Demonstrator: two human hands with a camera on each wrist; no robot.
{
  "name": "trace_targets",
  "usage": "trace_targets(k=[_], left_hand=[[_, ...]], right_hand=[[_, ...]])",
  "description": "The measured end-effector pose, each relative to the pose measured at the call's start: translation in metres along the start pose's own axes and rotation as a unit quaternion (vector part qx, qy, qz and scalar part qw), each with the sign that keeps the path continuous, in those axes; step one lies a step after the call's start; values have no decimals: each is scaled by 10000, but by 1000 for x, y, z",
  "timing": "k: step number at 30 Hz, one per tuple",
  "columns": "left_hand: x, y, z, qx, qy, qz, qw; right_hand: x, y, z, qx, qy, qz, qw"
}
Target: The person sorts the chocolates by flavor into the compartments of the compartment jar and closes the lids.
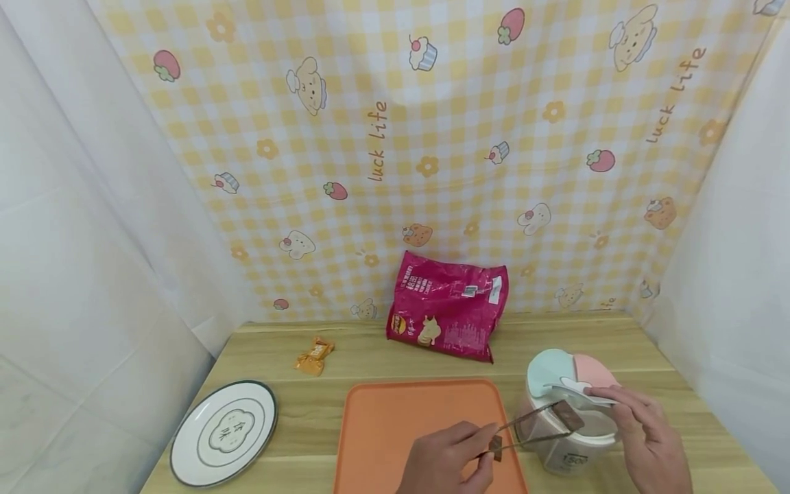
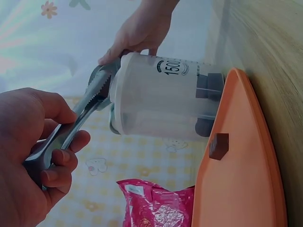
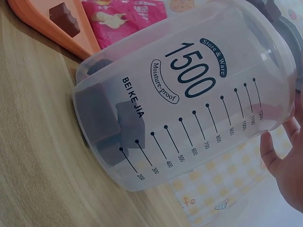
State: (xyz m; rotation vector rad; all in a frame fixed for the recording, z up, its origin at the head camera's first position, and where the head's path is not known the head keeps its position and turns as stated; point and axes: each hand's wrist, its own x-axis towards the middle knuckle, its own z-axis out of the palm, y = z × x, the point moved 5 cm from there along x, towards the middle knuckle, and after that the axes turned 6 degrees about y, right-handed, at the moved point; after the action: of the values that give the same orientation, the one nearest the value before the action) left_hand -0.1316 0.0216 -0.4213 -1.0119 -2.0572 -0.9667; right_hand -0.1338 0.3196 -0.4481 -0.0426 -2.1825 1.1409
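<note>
My left hand (image 1: 450,460) holds metal tongs (image 2: 78,116), thumb on one arm and fingers curled round the other. A brown chocolate-like block (image 1: 568,415) sits between the tong tips, at the mouth of a clear storage jar (image 3: 189,104) marked 1500. With my right hand (image 1: 655,439) I hold up the raised flap (image 1: 580,396) of the jar's lid. Several dark brown blocks (image 3: 97,111) lie at the jar's bottom. Another brown block (image 2: 219,146) rests on the orange tray (image 1: 420,412), below the tongs in the head view.
A magenta snack bag (image 1: 447,305) leans against the checked curtain at the back. An orange-wrapped sweet (image 1: 314,356) lies at the back left. Left of the tray is a white plate (image 1: 191,449) with a dark rim. White curtains stand at both sides.
</note>
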Motion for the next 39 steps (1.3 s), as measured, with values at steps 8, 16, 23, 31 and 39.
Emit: trace_targets(k=[8, 16, 23, 31, 39], left_hand=[[2, 4, 11, 393, -433, -120, 9982], [2, 5, 12, 344, -606, -309, 9971], [2, 4, 12, 301, -692, -399, 9963], [2, 3, 12, 332, -747, -436, 9957], [-1, 1, 6, 227, -724, -378, 9964]], right_hand=[[0, -2, 0, 32, 24, 14, 10000], [0, 0, -2, -5, 33, 40, 10000], [1, -1, -2, -1, 25, 36, 10000], [0, -1, -1, 67, 47, -55, 10000], [0, 0, 0, 17, 62, 31, 10000]])
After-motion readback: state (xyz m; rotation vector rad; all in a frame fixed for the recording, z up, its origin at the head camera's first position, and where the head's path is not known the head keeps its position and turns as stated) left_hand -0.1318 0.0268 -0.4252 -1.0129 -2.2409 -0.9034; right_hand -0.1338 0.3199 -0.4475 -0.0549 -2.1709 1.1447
